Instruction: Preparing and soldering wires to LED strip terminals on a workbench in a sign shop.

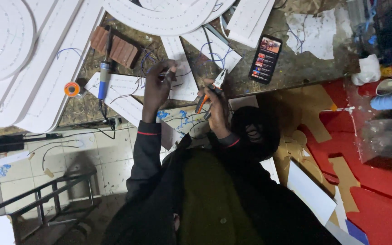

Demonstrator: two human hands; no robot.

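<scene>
Orange-handled pliers sit in our right hand, just right of the middle of the view; their long axis runs from about seven o'clock at the handle ends to one o'clock at the metal nose, which points up and away over the surface; the fingers of that hand are wrapped around the two handles, clamped on them, and the jaws stand slightly parted. Our left hand is at nine o'clock from the pliers, near but apart from them; its fingers are pinched together on a thin dark piece with a blue wire trailing from it, though we cannot tell exactly what the piece is. Both hands lie over white strips set with small parts and looped with blue wire; we count one pair of pliers.

At ten o'clock from the left hand we see one soldering iron with a blue grip, its long axis near upright in the view, its upper end resting on one ridged brown block; one orange spool lies just left of the iron. At two o'clock from the pliers lies one phone, screen lit, tilted slightly from upright. Large white curved panels fill the upper left of the view; brown cardboard cut-outs lie on red sheet at three o'clock.
</scene>
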